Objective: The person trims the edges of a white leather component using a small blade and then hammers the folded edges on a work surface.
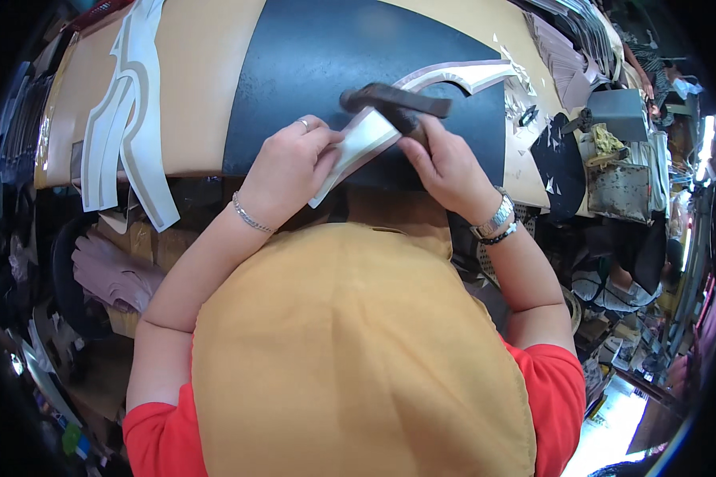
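My left hand (290,165) pinches the near end of a curved white strip (367,141) with mauve edges, which looks like cut leather or lining material. The strip arcs away over a black mat (302,63) toward the right, and its near end hangs past the table's front edge. In my right hand (452,168) is a hammer (398,98), gripped by its short dark handle. Its metal head is over the strip, slightly blurred; whether it touches the strip I cannot tell. Part of the strip is hidden behind the hammer.
On the tan table (203,56), long white cut pieces (139,111) overhang the front edge at left. White scraps (525,131) and a dark rounded sheet (558,167) lie at right, near stacked mauve pieces (561,60) and a grey box (616,115). Another person's arm (640,71) shows at far right.
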Motion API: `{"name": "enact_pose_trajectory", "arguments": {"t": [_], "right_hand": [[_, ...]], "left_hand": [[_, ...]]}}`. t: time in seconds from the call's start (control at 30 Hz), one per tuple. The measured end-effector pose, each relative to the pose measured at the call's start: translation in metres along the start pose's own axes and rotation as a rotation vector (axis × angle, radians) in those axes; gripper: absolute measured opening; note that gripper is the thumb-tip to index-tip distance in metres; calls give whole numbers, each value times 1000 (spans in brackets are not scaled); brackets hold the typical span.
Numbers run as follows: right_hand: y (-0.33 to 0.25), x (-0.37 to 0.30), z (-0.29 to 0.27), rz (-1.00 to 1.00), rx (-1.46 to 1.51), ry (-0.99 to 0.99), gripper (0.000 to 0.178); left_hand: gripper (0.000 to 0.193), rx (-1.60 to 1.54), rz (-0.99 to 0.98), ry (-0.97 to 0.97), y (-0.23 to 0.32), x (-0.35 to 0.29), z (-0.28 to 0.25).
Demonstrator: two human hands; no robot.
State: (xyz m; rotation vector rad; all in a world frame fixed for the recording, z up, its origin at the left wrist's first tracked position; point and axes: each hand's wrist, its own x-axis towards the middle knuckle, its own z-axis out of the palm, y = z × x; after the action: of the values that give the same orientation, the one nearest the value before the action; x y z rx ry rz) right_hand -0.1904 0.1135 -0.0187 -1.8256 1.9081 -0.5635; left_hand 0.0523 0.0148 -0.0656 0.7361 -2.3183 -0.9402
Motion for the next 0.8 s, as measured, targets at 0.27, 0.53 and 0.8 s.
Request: {"name": "enact_pose_trajectory", "arguments": {"t": [0.27, 0.53, 0.8], "right_hand": [[-6, -5, 5, -51, 106, 17, 31], [-9, -6, 9, -108, 104, 29, 33], [-7, -9, 13, -102, 50, -19, 32]], "left_hand": [[20, 76, 44, 34, 7, -14, -6], [23, 22, 42, 53, -5, -13, -7], [22, -15, 1, 15, 2, -21, -14]]}}
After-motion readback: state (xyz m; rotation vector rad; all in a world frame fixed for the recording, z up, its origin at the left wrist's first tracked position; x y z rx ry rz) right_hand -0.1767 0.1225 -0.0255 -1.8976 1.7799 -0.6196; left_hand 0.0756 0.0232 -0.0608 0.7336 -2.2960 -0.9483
